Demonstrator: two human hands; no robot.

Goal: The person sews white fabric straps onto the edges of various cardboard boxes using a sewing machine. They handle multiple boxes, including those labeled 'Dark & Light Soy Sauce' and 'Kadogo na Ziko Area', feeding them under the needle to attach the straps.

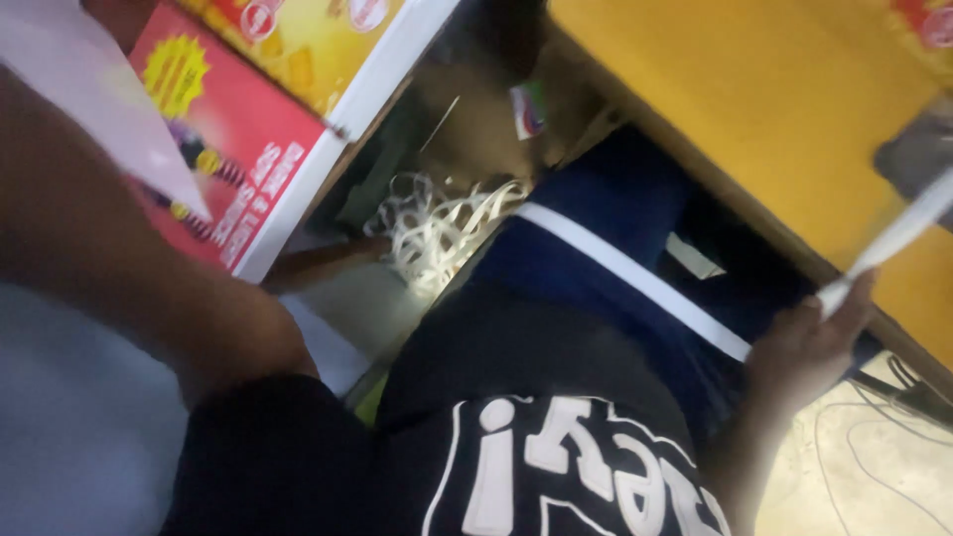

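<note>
Right hand (806, 349) is closed on the lower end of a white strip (898, 238), held up beside the yellow surface (794, 109). Left hand is out of view; only the arm (119, 268) shows, so its grip cannot be told. A tangle of white strips (437, 228) lies on the floor by the red box (238, 169). Judged progress: one strip in hand, the pile unhandled.
</note>
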